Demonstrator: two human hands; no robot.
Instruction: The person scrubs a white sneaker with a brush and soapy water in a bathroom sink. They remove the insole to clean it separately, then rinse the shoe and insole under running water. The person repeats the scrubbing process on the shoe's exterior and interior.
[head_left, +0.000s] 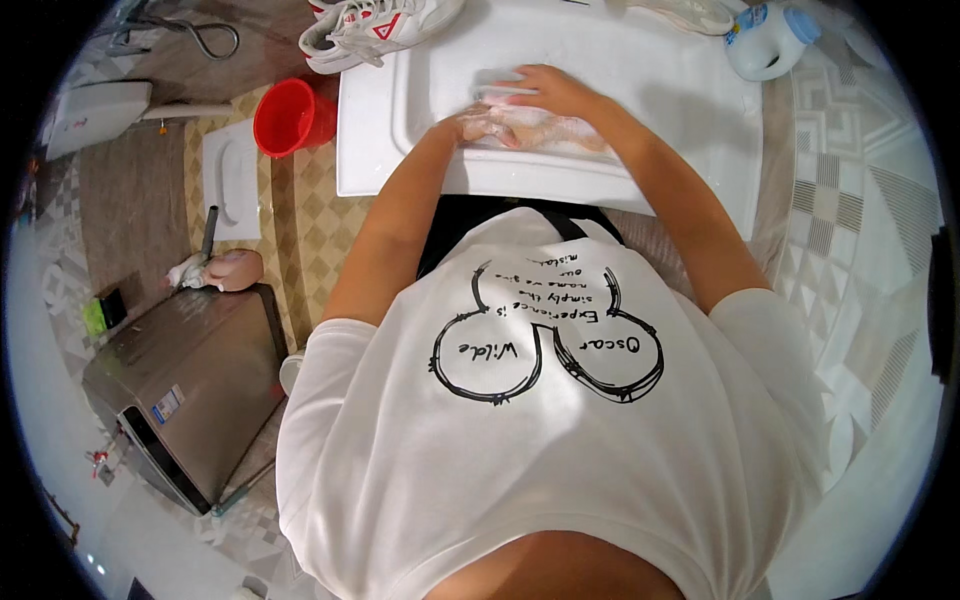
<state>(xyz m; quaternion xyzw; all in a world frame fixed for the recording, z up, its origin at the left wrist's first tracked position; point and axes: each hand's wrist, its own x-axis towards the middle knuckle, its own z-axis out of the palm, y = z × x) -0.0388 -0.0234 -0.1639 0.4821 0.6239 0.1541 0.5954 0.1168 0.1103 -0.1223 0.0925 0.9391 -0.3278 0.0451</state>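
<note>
Both my hands are over the white washbasin (675, 135), at its near side. My left hand (484, 126) is wet and soapy, its fingers around one end of a pale, suds-covered thing (570, 133) that looks like a shoe with a tan sole. Over the top of this thing, my right hand (551, 88) lies with fingers stretched to the left. Motion blurs its fingertips, and a whitish shape beneath them is unclear. On the basin's far left rim rests a white sneaker (390, 30) with red trim and laces.
Another pale shoe (690, 13) and a white detergent bottle (765, 45) with a blue cap stand at the far right rim. To the left are a red bucket (289, 120), a squat toilet (231, 184) and a grey washing machine (202, 375). A hose (214, 37) hangs at upper left.
</note>
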